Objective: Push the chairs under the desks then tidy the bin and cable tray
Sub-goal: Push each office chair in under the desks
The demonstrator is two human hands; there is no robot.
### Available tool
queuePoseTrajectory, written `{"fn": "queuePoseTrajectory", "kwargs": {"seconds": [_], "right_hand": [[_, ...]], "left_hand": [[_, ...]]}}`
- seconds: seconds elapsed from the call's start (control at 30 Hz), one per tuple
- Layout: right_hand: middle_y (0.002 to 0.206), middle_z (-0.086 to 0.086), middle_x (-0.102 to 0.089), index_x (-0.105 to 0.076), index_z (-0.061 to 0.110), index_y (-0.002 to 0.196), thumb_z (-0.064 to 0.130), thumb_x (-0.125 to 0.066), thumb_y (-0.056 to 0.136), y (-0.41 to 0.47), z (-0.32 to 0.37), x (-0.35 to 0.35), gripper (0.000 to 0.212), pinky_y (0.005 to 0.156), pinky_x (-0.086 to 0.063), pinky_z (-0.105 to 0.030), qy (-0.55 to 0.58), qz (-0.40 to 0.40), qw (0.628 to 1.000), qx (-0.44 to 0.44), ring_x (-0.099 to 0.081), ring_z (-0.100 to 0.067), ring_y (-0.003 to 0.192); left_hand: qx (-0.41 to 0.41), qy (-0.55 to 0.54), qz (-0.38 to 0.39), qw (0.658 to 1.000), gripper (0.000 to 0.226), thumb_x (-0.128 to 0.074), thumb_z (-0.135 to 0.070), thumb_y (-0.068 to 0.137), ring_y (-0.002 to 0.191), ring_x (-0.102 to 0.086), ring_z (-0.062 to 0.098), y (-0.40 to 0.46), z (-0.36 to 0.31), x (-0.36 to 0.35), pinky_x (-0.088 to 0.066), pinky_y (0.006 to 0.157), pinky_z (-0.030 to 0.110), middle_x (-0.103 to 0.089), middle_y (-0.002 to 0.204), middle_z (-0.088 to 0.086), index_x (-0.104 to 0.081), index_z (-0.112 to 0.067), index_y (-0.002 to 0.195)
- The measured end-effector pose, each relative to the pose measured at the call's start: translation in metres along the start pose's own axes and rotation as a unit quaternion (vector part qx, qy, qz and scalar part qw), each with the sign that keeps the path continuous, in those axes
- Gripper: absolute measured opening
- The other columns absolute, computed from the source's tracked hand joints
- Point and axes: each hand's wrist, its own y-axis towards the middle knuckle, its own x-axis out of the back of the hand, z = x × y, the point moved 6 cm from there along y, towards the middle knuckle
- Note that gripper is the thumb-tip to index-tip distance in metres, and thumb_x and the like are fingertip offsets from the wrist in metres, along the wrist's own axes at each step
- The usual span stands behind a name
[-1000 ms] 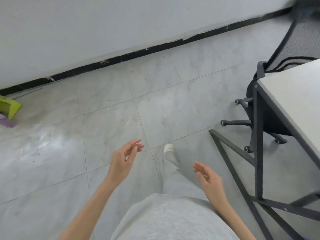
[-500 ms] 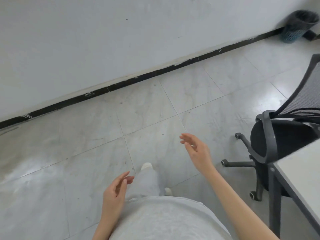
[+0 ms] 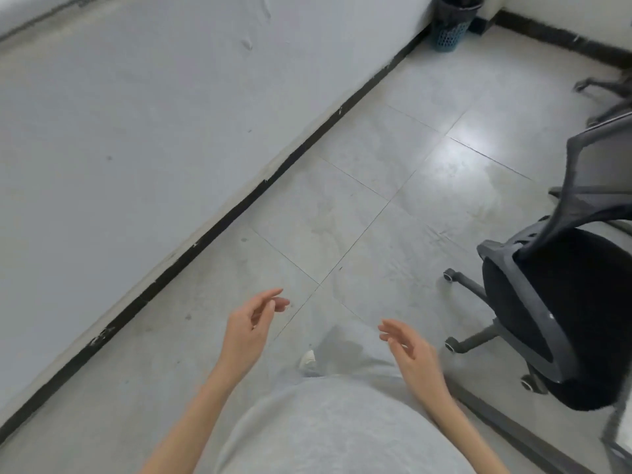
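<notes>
From your head camera, you look down on pale grey marbled floor tiles (image 3: 359, 213) with thin dark grout lines and a bright sheen at the far right. A white plastered wall (image 3: 136, 114), faintly scuffed, fills the left side and meets the floor along a black skirting strip (image 3: 239, 206) that runs diagonally from near left to far right.

Your left hand (image 3: 248, 328) floats above the tiles near the bottom centre, fingers loosely spread and slightly bent, holding nothing. Your right hand (image 3: 412, 354) hangs just to its right, also relaxed with fingers apart and slightly blurred, holding nothing. Below them you see your light grey knitted top (image 3: 325, 429) and one white shoe tip (image 3: 307, 358).

At the right edge stands the black office chair (image 3: 561, 309) with a padded round seat, grey plastic frame, translucent mesh backrest and castor legs; it is well apart from your right hand. Its front is cut off by the frame edge, so you cannot tell how far it sits under a desk.

The round bin (image 3: 453, 22) with blue lattice plastic walls and a dark liner sits in the far corner where the walls meet. A second chair's grey castor legs (image 3: 605, 94) show at the far right.
</notes>
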Motion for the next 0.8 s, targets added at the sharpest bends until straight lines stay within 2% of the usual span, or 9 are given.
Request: {"fn": "queuePoseTrajectory", "kwargs": {"seconds": [0.07,0.2,0.33,0.43,0.53,0.67,0.8], "right_hand": [[0.098,0.019,-0.065,-0.058,0.029,0.103,-0.006,-0.048,0.088,0.027,0.008,0.004,0.039,0.075,-0.046,-0.007,0.015,-0.031,0.999,-0.02,-0.062,0.009,0.089],[0.096,0.015,-0.065,-0.058,0.021,0.106,-0.007,-0.047,0.088,0.104,0.025,0.018,0.035,0.072,-0.044,-0.004,0.05,-0.08,0.995,-0.038,-0.061,0.012,0.085],[0.095,0.015,-0.065,-0.059,0.019,0.107,-0.006,-0.048,0.088,0.206,0.06,0.048,0.033,0.073,-0.044,-0.004,0.07,-0.109,0.991,-0.028,-0.061,0.012,0.085],[0.095,0.015,-0.066,-0.061,0.019,0.106,-0.003,-0.05,0.089,0.285,0.1,0.087,0.03,0.073,-0.046,-0.009,0.075,-0.128,0.989,-0.006,-0.061,0.005,0.088],[0.095,0.013,-0.067,-0.061,0.019,0.108,-0.002,-0.05,0.088,0.355,0.142,0.131,0.03,0.074,-0.049,-0.013,0.078,-0.156,0.984,0.018,-0.062,0.002,0.09],[0.095,0.013,-0.066,-0.061,0.019,0.109,0.001,-0.051,0.089,0.429,0.178,0.181,0.028,0.075,-0.048,-0.013,0.093,-0.191,0.977,0.026,-0.061,0.002,0.09],[0.095,0.014,-0.066,-0.061,0.018,0.109,0.002,-0.051,0.089,0.485,0.181,0.224,0.028,0.076,-0.048,-0.012,0.106,-0.251,0.962,0.008,-0.062,0.0,0.09]], "left_hand": [[-0.016,0.013,0.045,0.999,0.032,-0.045,-0.005,0.094,0.087,-0.066,0.002,0.055,-0.021,-0.009,-0.049,0.081,0.013,-0.07,0.09,-0.022,-0.06,-0.033,0.101],[-0.036,0.029,0.106,0.993,0.032,-0.045,-0.005,0.094,0.088,-0.066,0.0,0.152,-0.047,-0.04,-0.047,0.082,0.01,-0.07,0.093,-0.019,-0.06,-0.033,0.101],[-0.015,0.03,0.112,0.993,0.032,-0.046,-0.005,0.094,0.087,-0.066,0.003,0.233,-0.054,-0.071,-0.049,0.08,0.013,-0.071,0.093,-0.017,-0.061,-0.032,0.101],[0.014,0.021,0.098,0.995,0.036,-0.046,-0.003,0.093,0.087,-0.068,0.008,0.285,-0.06,-0.087,-0.051,0.081,0.019,-0.072,0.091,-0.014,-0.064,-0.033,0.099],[0.014,0.027,0.106,0.994,0.038,-0.046,-0.002,0.092,0.085,-0.068,0.009,0.346,-0.086,-0.104,-0.051,0.079,0.017,-0.073,0.09,-0.012,-0.066,-0.033,0.097],[-0.019,0.053,0.143,0.988,0.032,-0.047,-0.004,0.093,0.084,-0.068,0.006,0.433,-0.133,-0.142,-0.051,0.081,0.022,-0.072,0.091,-0.012,-0.062,-0.03,0.1],[-0.046,0.073,0.219,0.972,0.031,-0.046,-0.004,0.093,0.086,-0.067,0.004,0.525,-0.172,-0.2,-0.051,0.081,0.02,-0.072,0.092,-0.016,-0.062,-0.03,0.1]]}}
